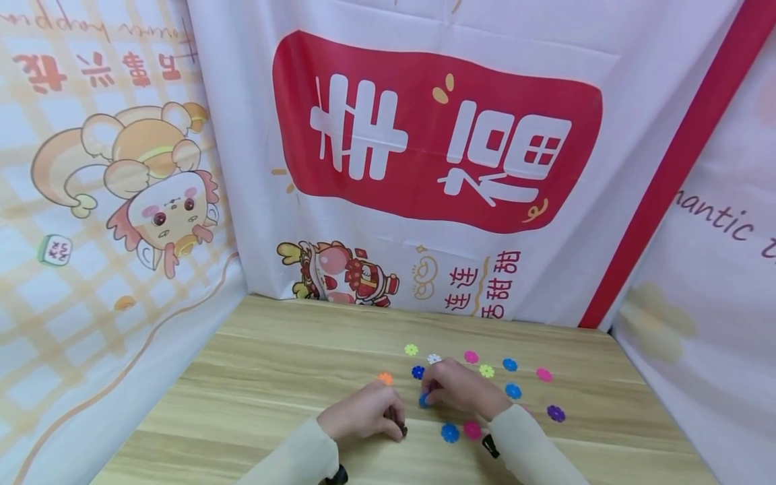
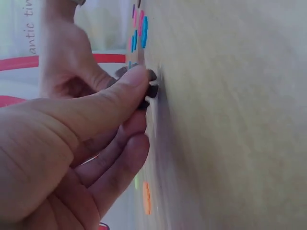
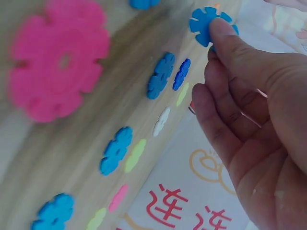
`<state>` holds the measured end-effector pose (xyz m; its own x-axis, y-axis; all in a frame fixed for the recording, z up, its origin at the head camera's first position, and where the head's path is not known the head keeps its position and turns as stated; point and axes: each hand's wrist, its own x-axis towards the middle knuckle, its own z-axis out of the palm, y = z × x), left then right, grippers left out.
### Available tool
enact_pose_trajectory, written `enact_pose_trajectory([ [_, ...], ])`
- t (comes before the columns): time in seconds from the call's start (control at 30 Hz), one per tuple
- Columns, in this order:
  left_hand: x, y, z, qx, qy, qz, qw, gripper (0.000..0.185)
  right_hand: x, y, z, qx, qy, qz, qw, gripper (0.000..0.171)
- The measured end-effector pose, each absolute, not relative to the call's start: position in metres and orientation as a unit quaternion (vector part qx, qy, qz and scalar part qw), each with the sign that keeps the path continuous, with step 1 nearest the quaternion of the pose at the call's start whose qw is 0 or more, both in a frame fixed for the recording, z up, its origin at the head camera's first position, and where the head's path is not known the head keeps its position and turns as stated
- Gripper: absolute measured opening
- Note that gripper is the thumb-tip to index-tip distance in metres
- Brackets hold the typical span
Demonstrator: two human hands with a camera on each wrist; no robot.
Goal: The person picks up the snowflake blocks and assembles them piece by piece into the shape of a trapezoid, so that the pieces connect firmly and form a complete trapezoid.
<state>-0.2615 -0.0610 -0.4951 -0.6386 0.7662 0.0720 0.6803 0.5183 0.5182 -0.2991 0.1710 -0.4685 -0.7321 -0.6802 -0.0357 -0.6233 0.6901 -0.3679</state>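
The left hand point(image 1: 366, 411) pinches a dark flower-shaped disc point(image 2: 152, 90) by thumb and finger, low at the wooden table point(image 1: 291, 364). The right hand point(image 1: 463, 387) has thumb and finger clamped on a blue disc point(image 3: 201, 21), among scattered coloured discs point(image 1: 487, 370). The back cloth point(image 1: 564, 283) reads 幸福, sideways; the right cloth point(image 1: 721, 289), "mantic".

Straight ahead of me, white cloth point(image 1: 564, 269), a bold red panel point(image 1: 424, 148) splashed across it; on my left, a checked cloth point(image 1: 79, 303), cartoon creature point(image 1: 151, 141) upside down; below me, wood-grain tabletop point(image 1: 273, 364)!
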Motion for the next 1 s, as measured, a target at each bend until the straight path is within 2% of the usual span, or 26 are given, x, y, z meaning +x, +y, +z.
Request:
enact_pose_trajectory([
  [0.1, -0.259, -0.066, -0.495, 0.398, 0.858, 0.310, 0.099, 0.004, -0.290, 0.179, -0.469, -0.366, 0.905, -0.208, 0.062, 0.005],
  [0.3, -0.254, -0.073, -0.490, 0.311, 0.825, 0.443, 0.160, 0.006, -0.275, 0.195, -0.462, -0.374, 0.881, -0.288, 0.021, 0.005],
  [0.5, -0.251, -0.071, -0.486, 0.257, 0.791, 0.524, 0.182, 0.008, -0.262, 0.205, -0.459, -0.355, 0.876, -0.326, -0.020, 0.008],
  [0.67, -0.248, -0.068, -0.486, 0.209, 0.773, 0.565, 0.201, 0.012, -0.253, 0.206, -0.460, -0.341, 0.870, -0.356, -0.026, 0.005],
  [1.0, -0.248, -0.063, -0.491, 0.240, 0.752, 0.586, 0.183, 0.015, -0.251, 0.199, -0.471, -0.397, 0.829, -0.382, -0.093, 0.006],
])
